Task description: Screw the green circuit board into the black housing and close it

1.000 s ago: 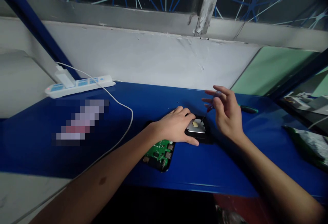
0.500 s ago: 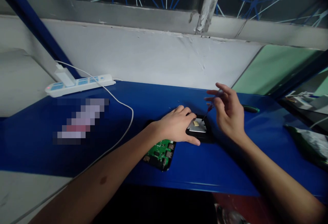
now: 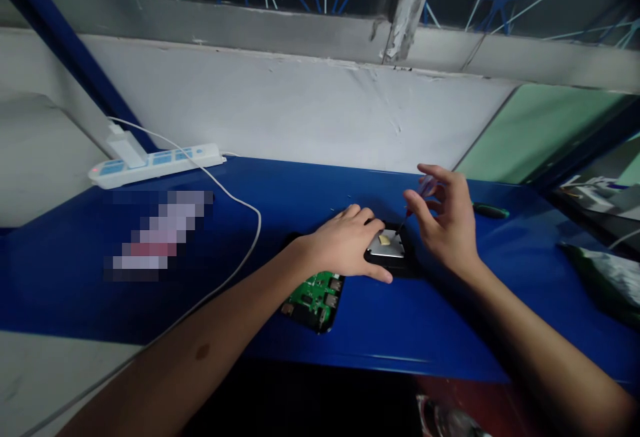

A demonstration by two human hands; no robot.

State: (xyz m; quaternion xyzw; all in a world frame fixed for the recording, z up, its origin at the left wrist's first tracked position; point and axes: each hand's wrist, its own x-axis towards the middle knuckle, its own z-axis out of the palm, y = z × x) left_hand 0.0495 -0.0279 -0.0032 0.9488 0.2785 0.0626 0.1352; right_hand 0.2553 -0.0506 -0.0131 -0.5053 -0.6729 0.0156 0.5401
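A black case (image 3: 407,265) with a silver metal plate (image 3: 393,250) and a small yellowish pad (image 3: 384,240) on it lies on the blue table. My left hand (image 3: 345,243) spans its left side, fingers along the far part and thumb at the near edge. In my right hand (image 3: 445,217) is a screwdriver (image 3: 427,187) with a clear purplish handle and a red collar. It tilts down, its tip at the plate's right part. Partly under my left forearm sits a green circuit board (image 3: 315,293) with metal ports in a black shell.
Behind my right hand lies a green-and-black handle (image 3: 491,210). A white power strip (image 3: 160,167) with a plugged-in adapter stands at the back left; its white cable (image 3: 255,223) curves across the table. A pixelated object (image 3: 160,233) is at left, a shiny plastic bag (image 3: 607,280) at right.
The fingers of my right hand have closed in around the screwdriver handle, the thumb pressing nearer to it. My left hand stays on the case.
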